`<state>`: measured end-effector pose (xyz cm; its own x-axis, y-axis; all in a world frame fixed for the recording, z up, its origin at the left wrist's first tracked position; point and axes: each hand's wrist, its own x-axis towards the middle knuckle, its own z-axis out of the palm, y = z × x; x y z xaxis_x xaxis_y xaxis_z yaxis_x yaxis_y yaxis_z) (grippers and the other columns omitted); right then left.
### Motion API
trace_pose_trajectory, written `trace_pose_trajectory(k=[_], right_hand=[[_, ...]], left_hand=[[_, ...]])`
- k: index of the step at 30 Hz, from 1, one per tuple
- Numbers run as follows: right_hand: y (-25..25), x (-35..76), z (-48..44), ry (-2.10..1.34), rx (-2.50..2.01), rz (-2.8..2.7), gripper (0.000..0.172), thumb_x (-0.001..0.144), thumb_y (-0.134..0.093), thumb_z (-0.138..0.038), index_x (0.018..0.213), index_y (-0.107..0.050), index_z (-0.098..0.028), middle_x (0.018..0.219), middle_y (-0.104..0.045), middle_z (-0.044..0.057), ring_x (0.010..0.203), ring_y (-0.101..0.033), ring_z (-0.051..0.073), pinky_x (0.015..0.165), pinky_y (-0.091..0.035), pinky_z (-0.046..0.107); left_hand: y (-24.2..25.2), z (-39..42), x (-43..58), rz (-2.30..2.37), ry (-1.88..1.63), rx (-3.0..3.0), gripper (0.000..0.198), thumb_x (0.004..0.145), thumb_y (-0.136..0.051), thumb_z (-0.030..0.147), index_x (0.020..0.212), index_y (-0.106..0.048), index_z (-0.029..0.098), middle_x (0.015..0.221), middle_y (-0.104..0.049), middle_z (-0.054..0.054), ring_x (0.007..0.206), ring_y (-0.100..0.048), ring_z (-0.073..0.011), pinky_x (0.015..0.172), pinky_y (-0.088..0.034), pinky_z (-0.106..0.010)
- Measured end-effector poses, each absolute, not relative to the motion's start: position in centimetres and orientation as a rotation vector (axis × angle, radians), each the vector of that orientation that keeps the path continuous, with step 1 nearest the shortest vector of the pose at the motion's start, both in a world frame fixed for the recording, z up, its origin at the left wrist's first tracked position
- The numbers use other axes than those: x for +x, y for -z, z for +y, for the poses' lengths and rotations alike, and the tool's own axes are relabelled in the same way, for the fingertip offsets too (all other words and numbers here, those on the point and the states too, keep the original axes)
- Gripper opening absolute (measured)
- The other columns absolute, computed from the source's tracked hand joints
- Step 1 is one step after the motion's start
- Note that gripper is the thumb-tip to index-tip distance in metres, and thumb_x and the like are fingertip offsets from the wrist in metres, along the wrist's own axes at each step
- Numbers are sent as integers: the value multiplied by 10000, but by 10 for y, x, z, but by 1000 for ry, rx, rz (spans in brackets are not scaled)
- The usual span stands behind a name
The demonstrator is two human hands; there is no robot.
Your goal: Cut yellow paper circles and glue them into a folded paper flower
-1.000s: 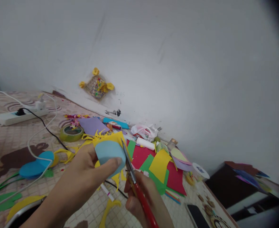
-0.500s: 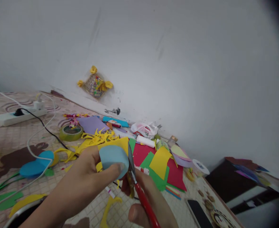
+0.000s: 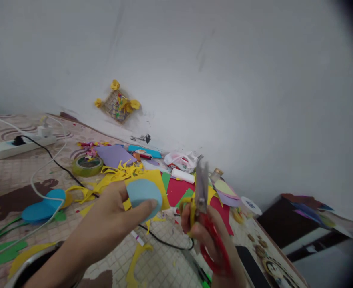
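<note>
My left hand (image 3: pixel 109 222) pinches a light blue paper disc (image 3: pixel 144 195) between thumb and fingers, held upright above the floor. A yellow paper piece (image 3: pixel 157 180) shows behind the disc, and I cannot tell whether the hand holds it too. My right hand (image 3: pixel 208 240) grips red-handled scissors (image 3: pixel 203 202), blades pointing up and blurred, to the right of the disc and apart from it. A small yellow scrap sits against the right fingers.
Coloured paper sheets (image 3: pixel 182 190), yellow offcuts (image 3: pixel 119 173), a tape roll (image 3: pixel 87 165), a glue stick (image 3: pixel 183 175) and a plastic bag lie along the wall. A power strip (image 3: pixel 17 145) with cables sits left. A phone (image 3: pixel 251 270) lies right, by a dark low cabinet (image 3: pixel 296 224).
The scissors have left the edge of the blue disc and swung right and up. The left hand has kept the disc, turning it slightly.
</note>
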<state>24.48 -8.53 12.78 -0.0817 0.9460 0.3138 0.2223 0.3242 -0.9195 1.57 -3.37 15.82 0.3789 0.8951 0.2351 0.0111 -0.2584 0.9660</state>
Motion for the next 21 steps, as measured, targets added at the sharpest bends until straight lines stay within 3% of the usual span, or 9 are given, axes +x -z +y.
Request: trace_pose_trajectory(k=[2,7,17,21], right_hand=[[-127,231,-79,-808,-952,-1480,272,817,-651,-482,899,-561,-239,841,-583,22,780,-578,182,687,-498,313],[-123,213,-76,-881,-966,-1304,272,748,-734,-347,905,-534,-250,909,-560,19,844,-574,193,764,-498,343],[-121,203,-73,-851,-1002,-1217,244,722,-715,-339,853,-544,-224,744,-542,-10,639,-542,151,578,-483,272],[-123,198,-74,-821,-952,-1246,233,770,-714,-351,896,-559,-230,824,-558,5,757,-583,161,698,-507,286]], left_hand=[[-160,-41,26,805,-965,1693,190,767,-583,341,664,-639,192,638,-646,14,574,-547,-134,533,-430,-207],[-154,-48,43,767,-792,1835,154,772,-544,297,711,-633,187,692,-647,26,650,-563,-139,590,-448,-210],[-150,-42,47,641,-851,1786,208,829,-532,345,763,-653,190,731,-663,16,665,-568,-133,580,-454,-204],[-150,-38,44,658,-950,1744,262,832,-527,367,703,-648,173,668,-650,3,605,-565,-135,546,-460,-218]])
